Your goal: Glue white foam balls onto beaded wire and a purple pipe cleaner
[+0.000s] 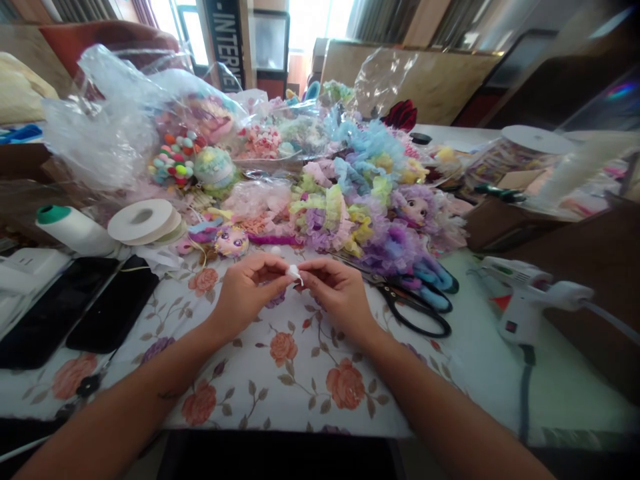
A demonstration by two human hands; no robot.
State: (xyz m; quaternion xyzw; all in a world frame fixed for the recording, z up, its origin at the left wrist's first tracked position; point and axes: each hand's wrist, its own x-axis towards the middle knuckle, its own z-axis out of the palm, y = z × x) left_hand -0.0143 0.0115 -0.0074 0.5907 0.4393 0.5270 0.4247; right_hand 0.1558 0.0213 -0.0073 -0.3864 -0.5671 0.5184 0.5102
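Observation:
My left hand [249, 287] and my right hand [339, 291] meet over the flowered tablecloth [280, 373]. Both pinch a small white piece [294, 273] between their fingertips; it looks like a scrap of fabric or ribbon. Just beyond the hands lie a small doll head with purple eyes [231, 241] and a heap of pastel ruffled trims [345, 213]. A purple-haired doll [415, 208] rests in that heap.
Black-handled scissors [415, 308] lie right of my right hand. A white glue gun [525, 293] stands at the right. Two dark phones [80, 310], a ribbon spool [143, 221] and a thread cone [75, 228] sit at the left. Clear plastic bags [110, 127] of decorations fill the back.

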